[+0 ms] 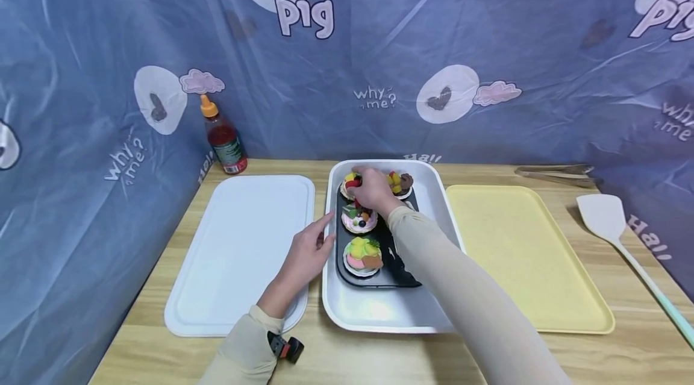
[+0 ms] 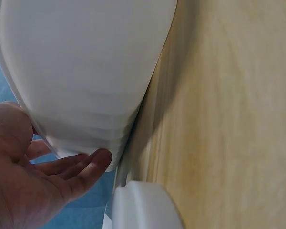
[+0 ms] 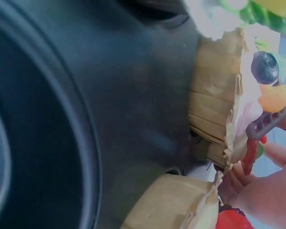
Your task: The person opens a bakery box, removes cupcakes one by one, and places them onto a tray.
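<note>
My right hand [image 1: 374, 189] reaches into the white deep tray [image 1: 450, 216], its thumb and fingers around the far-left cupcake [image 1: 349, 185] in a black muffin pan [image 1: 374, 281]. In the right wrist view, that cupcake is mostly hidden behind one with a blueberry [image 3: 265, 67]. Two more cupcakes stand nearer in the left column: a pink-and-white fruit cupcake [image 1: 359, 220] and a yellow-topped one [image 1: 362, 255]. A chocolate-and-yellow cupcake [image 1: 401, 184] sits far right. My left hand [image 1: 306, 252] rests loosely extended fingers [image 2: 93, 168] against the tray's left outer side.
A white flat tray [image 1: 249, 240] lies left and a yellow tray [image 1: 526, 252] right. Behind stands a sauce bottle [image 1: 225, 141]. Tongs [image 1: 555, 173] and a white spatula [image 1: 604, 216] lie at the right. Printed blue cloth [image 1: 352, 126] walls the table's back and sides.
</note>
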`<act>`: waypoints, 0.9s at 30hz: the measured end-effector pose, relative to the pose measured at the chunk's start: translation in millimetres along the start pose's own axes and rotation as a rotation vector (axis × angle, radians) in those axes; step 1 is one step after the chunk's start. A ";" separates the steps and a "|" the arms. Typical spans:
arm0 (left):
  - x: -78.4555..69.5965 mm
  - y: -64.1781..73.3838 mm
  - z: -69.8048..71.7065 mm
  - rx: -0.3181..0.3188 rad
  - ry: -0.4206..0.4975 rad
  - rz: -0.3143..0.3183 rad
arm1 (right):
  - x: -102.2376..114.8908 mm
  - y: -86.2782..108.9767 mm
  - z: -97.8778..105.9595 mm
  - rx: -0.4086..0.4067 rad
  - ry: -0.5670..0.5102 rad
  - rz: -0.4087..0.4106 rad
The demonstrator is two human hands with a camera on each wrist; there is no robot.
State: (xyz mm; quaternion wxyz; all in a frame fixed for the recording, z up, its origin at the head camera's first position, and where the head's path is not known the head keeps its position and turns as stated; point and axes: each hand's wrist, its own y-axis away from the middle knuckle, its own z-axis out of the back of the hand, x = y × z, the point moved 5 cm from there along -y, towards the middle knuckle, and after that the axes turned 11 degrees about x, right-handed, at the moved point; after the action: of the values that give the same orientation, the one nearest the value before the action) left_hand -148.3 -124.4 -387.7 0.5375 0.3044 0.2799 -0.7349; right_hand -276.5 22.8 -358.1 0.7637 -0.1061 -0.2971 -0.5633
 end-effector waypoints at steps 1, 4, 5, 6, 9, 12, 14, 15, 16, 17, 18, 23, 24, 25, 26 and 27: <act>0.2 0.4 -0.2 -0.001 0.001 0.002 | -0.1 0.2 -0.5 0.000 -0.005 0.001; 0.3 1.3 -1.0 0.000 0.005 0.009 | -0.9 0.5 -1.6 -0.006 -0.022 0.005; 0.3 1.6 -1.4 0.001 0.005 0.010 | -1.3 0.4 -1.8 -0.008 -0.027 0.009; 0.2 1.8 -1.6 0.001 0.005 0.010 | -1.6 0.7 -2.0 -0.010 -0.036 0.011; 0.0 2.1 -2.3 0.002 0.002 0.013 | -2.3 0.8 -1.8 -0.019 -0.053 0.020; -0.3 2.1 -2.4 0.002 0.000 0.020 | -2.1 0.7 -1.1 -0.033 -0.063 0.031; -1.1 1.8 -2.7 0.000 0.000 0.022 | -2.2 1.3 -0.2 -0.045 -0.066 0.035; -1.4 1.7 -2.8 0.000 0.000 0.023 | -2.2 1.5 0.2 -0.049 -0.068 0.036; -1.7 1.8 -2.9 0.001 0.003 0.028 | -2.2 2.1 0.3 -0.049 -0.072 0.034; -2.1 1.8 -2.9 0.001 0.003 0.025 | -2.0 2.7 0.6 -0.050 -0.073 0.032; -2.5 1.8 -3.0 0.003 0.000 0.019 | -1.6 3.4 1.1 -0.053 -0.074 0.033; -3.2 1.9 -2.3 -0.004 -0.009 -0.012 | 4.0 6.9 8.1 -0.076 -0.100 0.049; -2.7 1.8 -2.2 -0.005 -0.011 -0.012 | 5.2 7.6 10.2 -0.077 -0.111 0.049; -2.2 1.9 -1.9 -0.007 -0.011 -0.009 | 6.4 8.3 12.5 -0.080 -0.123 0.050; -2.2 1.9 -1.4 -0.012 -0.016 -0.014 | 7.7 9.0 15.1 -0.083 -0.130 0.053; -2.0 1.7 -0.8 -0.016 -0.018 -0.016 | 9.2 9.8 18.0 -0.086 -0.132 0.056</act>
State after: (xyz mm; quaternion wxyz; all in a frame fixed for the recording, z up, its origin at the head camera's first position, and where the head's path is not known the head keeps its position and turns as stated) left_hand -146.1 -123.1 -386.9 0.5367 0.2912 0.2830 -0.7396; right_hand -271.8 27.8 -336.7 0.7527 -0.1840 -0.3190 -0.5457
